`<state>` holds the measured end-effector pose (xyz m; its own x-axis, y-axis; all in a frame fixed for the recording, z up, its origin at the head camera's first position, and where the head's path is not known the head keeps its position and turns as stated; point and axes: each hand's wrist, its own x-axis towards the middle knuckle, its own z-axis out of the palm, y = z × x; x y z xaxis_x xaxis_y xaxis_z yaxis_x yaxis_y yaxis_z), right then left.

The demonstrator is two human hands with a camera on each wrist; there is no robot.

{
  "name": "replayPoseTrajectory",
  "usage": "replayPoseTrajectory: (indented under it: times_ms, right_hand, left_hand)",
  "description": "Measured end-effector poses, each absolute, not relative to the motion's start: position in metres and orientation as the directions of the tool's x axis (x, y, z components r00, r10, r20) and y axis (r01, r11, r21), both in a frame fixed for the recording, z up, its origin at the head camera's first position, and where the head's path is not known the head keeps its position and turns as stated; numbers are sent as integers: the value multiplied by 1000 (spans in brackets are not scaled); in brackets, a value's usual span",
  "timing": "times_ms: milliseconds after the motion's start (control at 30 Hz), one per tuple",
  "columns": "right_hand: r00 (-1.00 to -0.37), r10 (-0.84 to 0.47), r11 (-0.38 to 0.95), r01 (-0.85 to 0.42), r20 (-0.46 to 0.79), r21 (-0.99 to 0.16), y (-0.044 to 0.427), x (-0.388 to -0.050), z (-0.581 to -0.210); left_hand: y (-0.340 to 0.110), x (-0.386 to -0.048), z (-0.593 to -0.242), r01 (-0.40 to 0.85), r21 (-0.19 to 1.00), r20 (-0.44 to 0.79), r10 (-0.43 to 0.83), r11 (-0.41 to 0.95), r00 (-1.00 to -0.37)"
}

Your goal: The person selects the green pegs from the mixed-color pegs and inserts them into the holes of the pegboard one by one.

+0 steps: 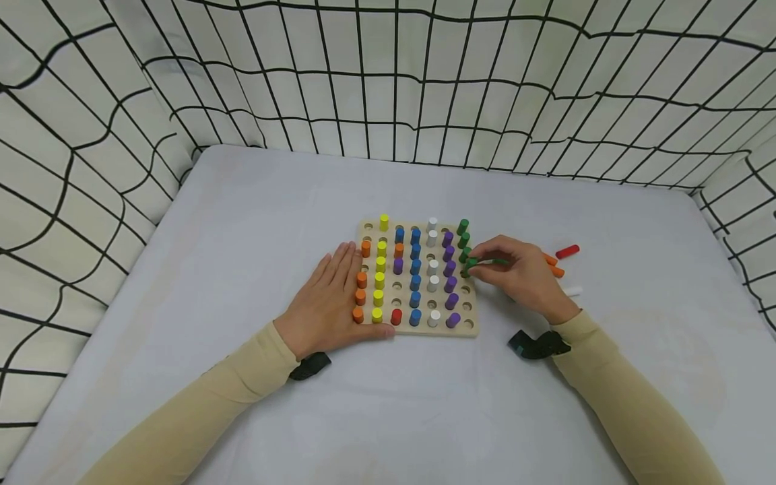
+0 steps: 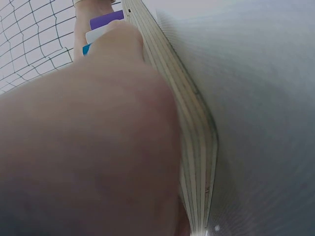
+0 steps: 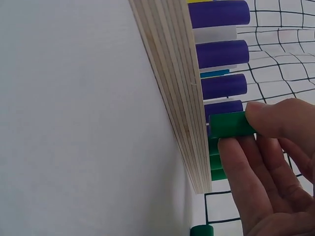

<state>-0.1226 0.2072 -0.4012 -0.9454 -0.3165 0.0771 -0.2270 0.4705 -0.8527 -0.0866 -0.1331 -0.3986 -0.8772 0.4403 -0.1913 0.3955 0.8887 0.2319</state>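
A wooden pegboard lies on the table with upright coloured pegs in columns: orange, yellow, blue, white, purple and green. My right hand pinches a green peg between thumb and fingers at the board's right column. More green pegs stand just beyond it in that column. Whether the pinched peg's lower end sits in a hole, I cannot tell. Another green peg shows partly behind the fingers. Flat against the board's left side rests my left hand, fingers straight, its thumb along the near edge.
To the right of my right hand lie a loose red peg, orange pegs and a white peg, some partly hidden. A white cloth covers the table. Black-lined white netting encloses the far side and both ends.
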Motion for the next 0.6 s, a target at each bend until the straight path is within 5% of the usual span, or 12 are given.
replayPoseTrajectory:
  times_ms: [600]
  right_hand:
    - [-943,-328,491,-219,54,-843,205,-122,-403]
  left_hand:
    - [-133,-86,-398,390,241,-196,438,889,-877]
